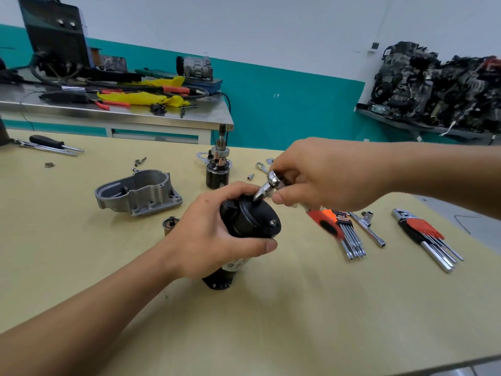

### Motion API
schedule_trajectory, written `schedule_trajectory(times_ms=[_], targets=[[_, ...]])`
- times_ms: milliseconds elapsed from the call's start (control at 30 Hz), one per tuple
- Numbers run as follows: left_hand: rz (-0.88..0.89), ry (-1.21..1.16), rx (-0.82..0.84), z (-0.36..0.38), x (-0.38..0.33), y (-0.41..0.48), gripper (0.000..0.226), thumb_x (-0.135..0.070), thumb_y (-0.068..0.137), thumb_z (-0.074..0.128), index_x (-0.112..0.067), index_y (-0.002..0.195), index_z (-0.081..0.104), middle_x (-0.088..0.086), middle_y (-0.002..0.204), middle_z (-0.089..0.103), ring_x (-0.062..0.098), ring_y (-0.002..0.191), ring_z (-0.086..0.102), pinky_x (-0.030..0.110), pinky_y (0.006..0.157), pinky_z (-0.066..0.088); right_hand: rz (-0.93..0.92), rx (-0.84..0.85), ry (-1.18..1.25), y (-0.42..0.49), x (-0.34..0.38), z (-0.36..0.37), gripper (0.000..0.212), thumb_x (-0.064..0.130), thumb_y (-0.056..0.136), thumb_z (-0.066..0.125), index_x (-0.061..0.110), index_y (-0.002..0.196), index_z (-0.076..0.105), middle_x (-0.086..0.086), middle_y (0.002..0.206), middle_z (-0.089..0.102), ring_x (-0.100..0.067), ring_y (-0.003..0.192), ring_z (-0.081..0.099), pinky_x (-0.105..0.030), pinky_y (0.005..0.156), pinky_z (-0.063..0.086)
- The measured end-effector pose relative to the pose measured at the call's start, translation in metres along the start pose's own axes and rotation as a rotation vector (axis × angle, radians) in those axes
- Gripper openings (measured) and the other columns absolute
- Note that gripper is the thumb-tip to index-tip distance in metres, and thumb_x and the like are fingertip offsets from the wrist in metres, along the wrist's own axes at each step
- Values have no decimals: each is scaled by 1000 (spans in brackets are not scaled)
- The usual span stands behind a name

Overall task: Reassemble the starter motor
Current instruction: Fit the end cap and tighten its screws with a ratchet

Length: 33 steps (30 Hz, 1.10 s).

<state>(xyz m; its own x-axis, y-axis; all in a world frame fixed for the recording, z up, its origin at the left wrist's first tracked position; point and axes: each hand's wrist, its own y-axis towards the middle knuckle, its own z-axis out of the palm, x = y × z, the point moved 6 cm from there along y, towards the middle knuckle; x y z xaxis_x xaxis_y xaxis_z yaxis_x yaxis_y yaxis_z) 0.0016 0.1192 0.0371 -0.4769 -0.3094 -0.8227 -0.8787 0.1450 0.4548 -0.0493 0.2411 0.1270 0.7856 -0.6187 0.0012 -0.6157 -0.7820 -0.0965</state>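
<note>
Black motor body (248, 221) stands tilted on the counter (271, 308), the left hand (214, 240) wrapped around it. Right hand (322, 175) fingers pinch a ratchet (267, 187) seated on the end-cap bolt. Best keep the socket square to the bolt and the body steady while turning.

Surface (298, 308): near half bare; aluminium housing (138, 192) left, hex-key sets (349, 234) right, solenoid (217, 172) behind.

The black cylindrical motor body (249, 221) looks smooth, semi-matt painted metal. The chrome socket ratchet (267, 187) shines like polished steel. The grey cast aluminium housing (138, 192) is dull and slightly grainy on the matt beige tabletop (298, 308).
</note>
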Motion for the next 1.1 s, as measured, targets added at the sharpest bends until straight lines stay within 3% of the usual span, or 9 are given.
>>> schedule_trajectory(times_ms=[200, 333, 467, 600, 733, 833, 900, 1000, 1100], targets=[[-10, 26, 11, -1, -2, 0, 58, -46, 58, 87, -45, 110, 61, -17, 110, 66, 4, 101, 66, 8, 85, 48, -327, -77, -483, 1, 6, -5, 27, 37, 103, 45, 20, 122, 55, 8, 96, 59, -11, 77, 37, -27, 68, 32], [-7, 21, 12, 0, 0, 1, 65, -35, 61, 92, -45, 116, 60, -22, 112, 68, 0, 105, 66, 7, 87, 47, -134, 62, -4, 7, 0, -6, 28, 43, 96, 60, 19, 83, 65, 7, 58, 66, -9, 56, 60, -17, 54, 43], [13, 28, 39, 2, -2, 2, 62, -27, 68, 90, -35, 123, 63, -9, 113, 70, 13, 109, 67, 21, 92, 53, 116, 197, 361, 8, -5, 1, 34, 36, 98, 61, 12, 75, 69, 4, 51, 67, -6, 45, 58, -13, 47, 46], [20, -1, 3, -1, -6, 0, 59, -26, 65, 91, -57, 107, 64, -13, 109, 68, 0, 100, 67, 6, 84, 47, -169, 35, -174, 8, 8, -9, 24, 38, 98, 59, 18, 89, 65, 10, 61, 64, -5, 58, 56, -13, 55, 40], [7, 10, 13, -1, -6, 0, 59, -38, 59, 92, -63, 103, 62, -20, 113, 64, -3, 104, 65, 3, 85, 44, -400, -39, -746, 1, 15, -4, 28, 29, 107, 42, 22, 133, 46, 1, 112, 59, -23, 98, 56, -37, 81, 48], [-21, 26, 15, -1, -1, 0, 60, -45, 58, 89, -51, 110, 61, -25, 112, 66, -3, 106, 65, 4, 87, 44, -379, -60, -429, 1, 13, -7, 22, 36, 102, 51, 20, 115, 60, 12, 86, 62, -11, 81, 57, -28, 70, 43], [-5, 40, 20, -1, 0, 1, 64, -37, 62, 91, -43, 118, 60, -21, 112, 68, 1, 107, 66, 9, 89, 47, -161, 35, -43, 5, 2, -6, 29, 43, 97, 59, 17, 89, 66, 11, 61, 64, -6, 60, 57, -30, 64, 47], [20, 41, 36, 1, -1, 2, 65, -30, 67, 90, -35, 125, 61, -13, 115, 69, 9, 110, 66, 17, 93, 51, 149, 198, 338, 4, -8, 7, 36, 45, 97, 58, 15, 80, 70, 3, 56, 70, -9, 51, 60, -23, 56, 54], [29, 19, 41, 1, -3, 1, 58, -29, 67, 90, -39, 118, 63, -10, 111, 69, 10, 106, 67, 14, 89, 51, 36, 123, 175, 5, -4, 1, 33, 43, 97, 60, 17, 78, 68, 8, 59, 70, -7, 52, 62, -21, 56, 48]])
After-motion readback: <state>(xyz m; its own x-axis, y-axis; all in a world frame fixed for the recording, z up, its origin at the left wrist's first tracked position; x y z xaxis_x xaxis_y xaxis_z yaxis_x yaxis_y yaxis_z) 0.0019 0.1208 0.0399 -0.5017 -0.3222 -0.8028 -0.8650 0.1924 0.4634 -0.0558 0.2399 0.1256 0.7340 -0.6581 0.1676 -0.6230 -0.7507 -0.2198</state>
